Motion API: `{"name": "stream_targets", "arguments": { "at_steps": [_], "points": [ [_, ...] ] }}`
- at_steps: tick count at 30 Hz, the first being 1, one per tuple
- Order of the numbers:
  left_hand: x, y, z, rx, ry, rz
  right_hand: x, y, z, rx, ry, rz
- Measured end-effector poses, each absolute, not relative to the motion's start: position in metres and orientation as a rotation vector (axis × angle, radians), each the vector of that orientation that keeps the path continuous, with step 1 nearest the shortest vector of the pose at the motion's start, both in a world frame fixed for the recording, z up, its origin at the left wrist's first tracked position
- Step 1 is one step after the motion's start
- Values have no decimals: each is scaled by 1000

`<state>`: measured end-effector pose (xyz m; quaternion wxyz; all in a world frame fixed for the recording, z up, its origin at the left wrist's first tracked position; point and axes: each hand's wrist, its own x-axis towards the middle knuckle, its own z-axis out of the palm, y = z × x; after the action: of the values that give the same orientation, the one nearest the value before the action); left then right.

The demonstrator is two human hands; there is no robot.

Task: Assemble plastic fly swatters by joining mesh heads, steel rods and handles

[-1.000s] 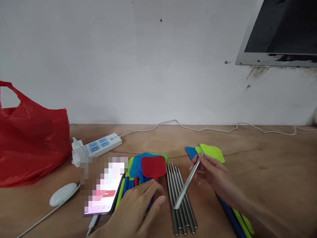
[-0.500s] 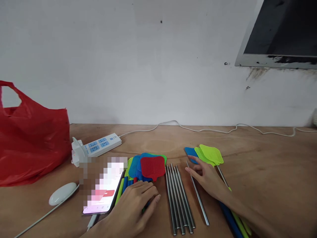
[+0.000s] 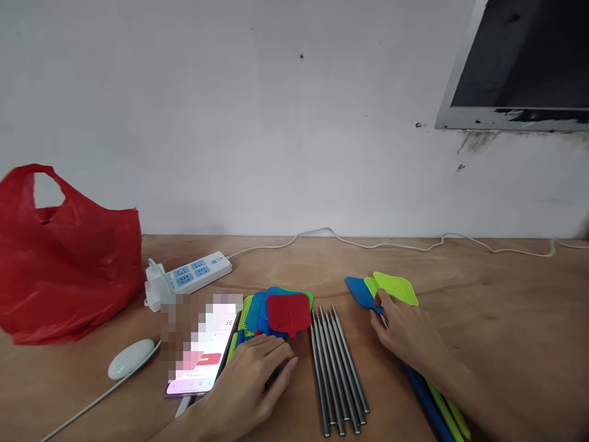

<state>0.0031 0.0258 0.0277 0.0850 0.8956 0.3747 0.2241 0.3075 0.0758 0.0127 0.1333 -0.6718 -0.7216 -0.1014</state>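
My left hand (image 3: 255, 374) lies loosely curled, thumb apart, over the coloured handles below a pile of plastic fly swatter heads. A red head (image 3: 289, 312) tops that pile; blue (image 3: 262, 310) and green ones show around it. Beside this hand lie several loose metal rods (image 3: 338, 368) in a row. On the right, my right hand (image 3: 405, 331) pinches at the metal rod just below a blue fly swatter head (image 3: 362, 291). A yellow-green head (image 3: 396, 287) lies partly behind its fingers. Blue and yellow-green handles (image 3: 432, 399) stick out below the right forearm.
A lit phone (image 3: 207, 350) lies left of my left hand, its cable beneath. Farther left are a white mouse (image 3: 131, 359), a white power strip (image 3: 200, 273) and a red plastic bag (image 3: 69, 258). A white cord (image 3: 359, 244) runs along the wall.
The single rod that lay apart now lies against the row of rods. My right hand has moved right and down to the blue swatter. My left hand stays put.
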Motion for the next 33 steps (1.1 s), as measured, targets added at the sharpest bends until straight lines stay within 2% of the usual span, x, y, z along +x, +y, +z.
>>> {"name": "stream_targets", "arguments": {
  "at_steps": [12, 16, 20, 25, 33],
  "points": [
    [5, 17, 29, 2691, 1067, 651, 307, 73, 11, -2117, -2181, -266],
    [5, 19, 30, 2692, 1061, 651, 308, 75, 9, -2011, -2163, -187],
    [6, 19, 30, 2700, 1044, 657, 305, 78, 4, -1705, -2029, 76],
    [6, 17, 29, 2715, 1029, 660, 292, 77, 8, -1317, -1539, 617],
    [5, 17, 28, 2711, 1049, 644, 287, 72, 29, -1198, -812, 1214]
  ]
}}
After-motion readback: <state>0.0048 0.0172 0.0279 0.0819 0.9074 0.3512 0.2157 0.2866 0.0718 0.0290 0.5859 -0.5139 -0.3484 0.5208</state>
